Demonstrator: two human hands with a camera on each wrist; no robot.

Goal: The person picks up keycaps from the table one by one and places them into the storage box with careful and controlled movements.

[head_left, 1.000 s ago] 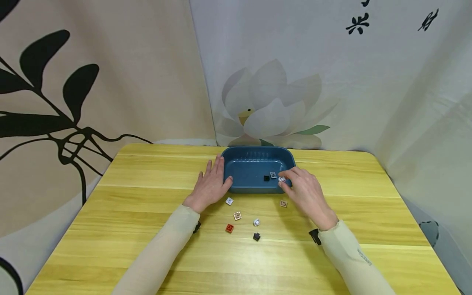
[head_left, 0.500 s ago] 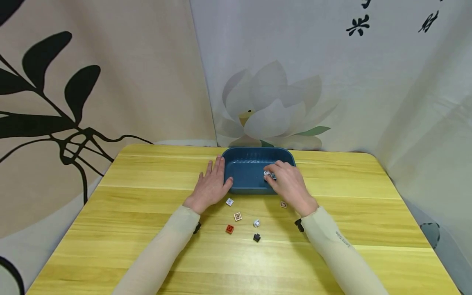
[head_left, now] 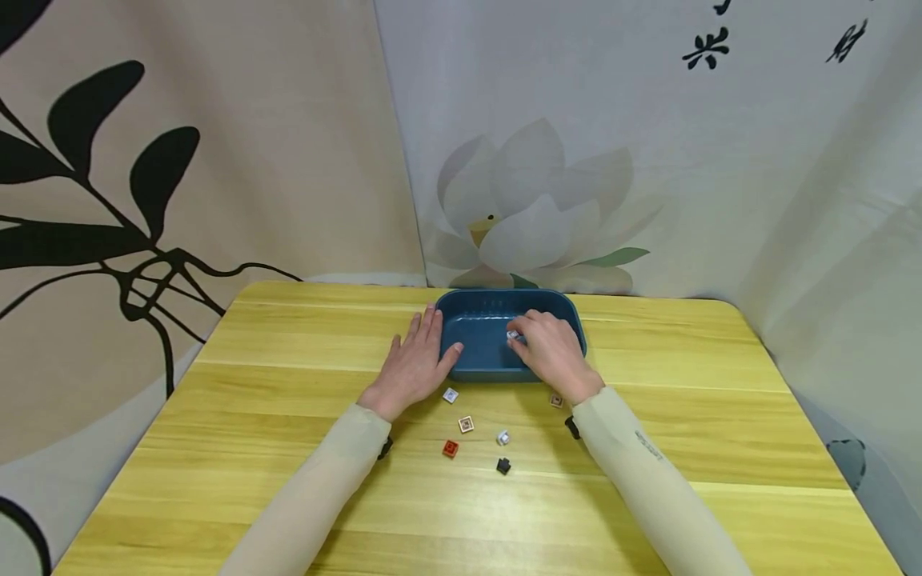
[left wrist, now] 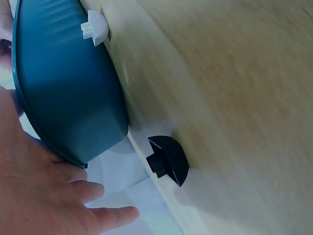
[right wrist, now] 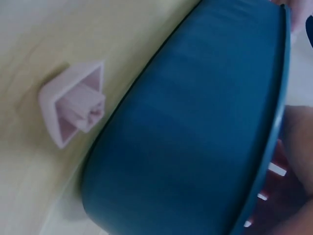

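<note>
My right hand (head_left: 551, 352) reaches over the front rim of the blue tray (head_left: 471, 375) and pinches a white keycap (head_left: 512, 334) between thumb and fingers, inside the tray. At the tray's left end my left hand (head_left: 414, 364) lies with fingers straight, touching the rim. In front of the tray lie a white keycap (head_left: 450, 395), a beige keycap (head_left: 466, 424), a red keycap (head_left: 450, 449), another white keycap (head_left: 503, 438) and a black keycap (head_left: 503, 466). A pinkish keycap (right wrist: 76, 103) shows stem outward beside the tray in the right wrist view. The right hand hides part of the tray's floor.
The wooden table (head_left: 288, 480) carries the tray near its back edge. A printed curtain (head_left: 288, 160) hangs behind it. In the left wrist view, a black keycap (left wrist: 168, 160) lies near the tray's corner.
My right hand has moved left inside the tray with the white keycap. It now covers the black and grey keycaps seen there earlier. The left hand has stayed at the rim.
</note>
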